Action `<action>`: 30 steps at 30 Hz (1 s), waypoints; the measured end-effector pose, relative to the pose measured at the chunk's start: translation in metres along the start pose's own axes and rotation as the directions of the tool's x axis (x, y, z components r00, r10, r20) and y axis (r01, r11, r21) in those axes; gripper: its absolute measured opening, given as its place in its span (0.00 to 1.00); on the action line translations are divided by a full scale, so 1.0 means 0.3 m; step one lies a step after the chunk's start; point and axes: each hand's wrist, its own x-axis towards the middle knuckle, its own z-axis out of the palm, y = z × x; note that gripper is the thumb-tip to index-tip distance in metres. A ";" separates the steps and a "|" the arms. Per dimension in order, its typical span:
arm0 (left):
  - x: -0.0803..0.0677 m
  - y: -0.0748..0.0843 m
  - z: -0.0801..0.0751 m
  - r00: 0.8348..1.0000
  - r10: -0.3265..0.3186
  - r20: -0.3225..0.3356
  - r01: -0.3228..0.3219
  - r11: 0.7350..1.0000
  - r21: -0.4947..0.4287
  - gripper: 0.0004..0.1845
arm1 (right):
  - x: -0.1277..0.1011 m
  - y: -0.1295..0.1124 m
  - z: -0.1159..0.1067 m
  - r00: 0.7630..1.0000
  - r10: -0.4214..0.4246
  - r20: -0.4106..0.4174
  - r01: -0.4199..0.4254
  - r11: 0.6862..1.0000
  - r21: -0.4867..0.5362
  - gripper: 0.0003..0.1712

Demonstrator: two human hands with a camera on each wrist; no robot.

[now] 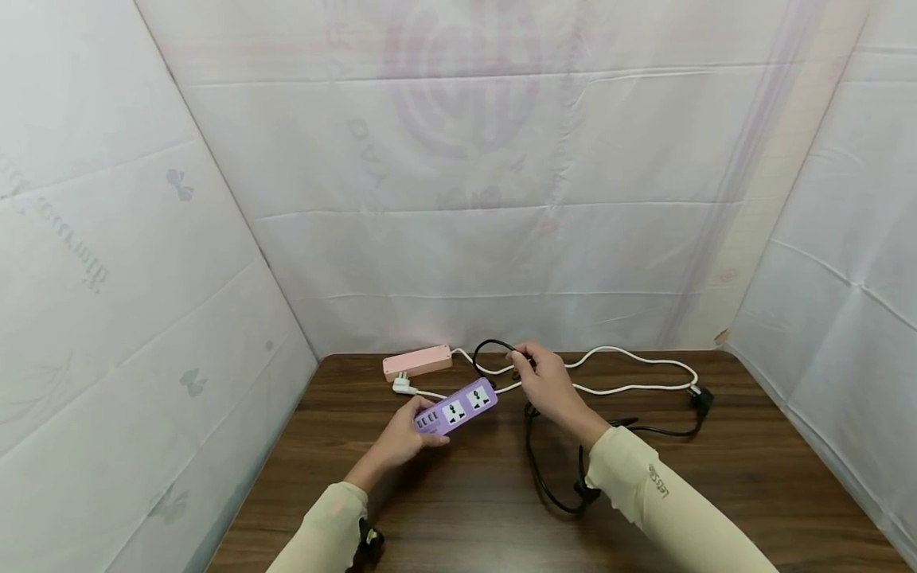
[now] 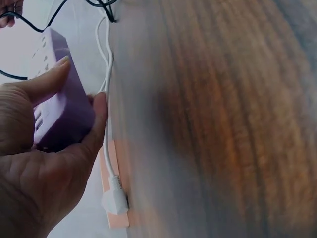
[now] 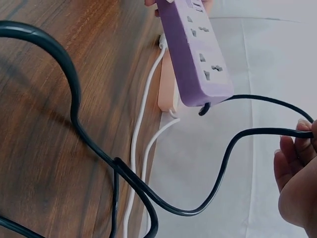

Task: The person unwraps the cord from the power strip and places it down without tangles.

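My left hand grips one end of a purple power strip, thumb on one long side and fingers round the other, with its sockets and USB ports facing up in the head view. In the left wrist view the strip is raised off the wooden table. My right hand pinches the black cord, which loops from the strip's far end. The right wrist view shows the same cord running from the fingertips and crossing itself below.
A pink power strip lies at the table's back edge, its white cord stretching right. A white plug sits in front of it. Black cord coils and a black plug lie on the right of the wooden table.
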 end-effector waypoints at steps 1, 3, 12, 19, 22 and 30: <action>0.001 0.001 -0.005 1.000 0.002 0.017 -0.002 1.000 0.001 0.27 | -0.001 -0.001 -0.001 1.000 -0.002 -0.003 0.002 1.000 0.004 0.10; 0.001 0.004 -0.015 0.998 -0.006 0.065 0.007 1.000 -0.006 0.25 | -0.002 0.004 -0.002 1.000 -0.005 -0.002 0.005 1.000 0.003 0.10; 0.005 0.003 -0.038 0.992 -0.007 0.122 -0.003 0.997 0.078 0.26 | -0.010 0.030 -0.012 1.000 0.007 0.002 -0.007 1.000 -0.007 0.10; 0.011 0.003 -0.047 0.998 0.010 0.066 -0.023 0.981 0.190 0.25 | -0.011 0.050 -0.028 0.999 0.038 0.034 -0.037 0.999 -0.040 0.10; 0.015 0.002 -0.057 0.997 0.038 0.062 -0.055 0.948 0.314 0.28 | -0.015 0.064 -0.036 0.996 0.059 0.065 -0.055 0.997 -0.058 0.11; 0.014 -0.063 -0.125 0.997 0.060 0.058 -0.079 0.894 0.441 0.27 | -0.021 0.104 -0.029 0.964 0.059 0.261 -0.033 0.994 -0.103 0.11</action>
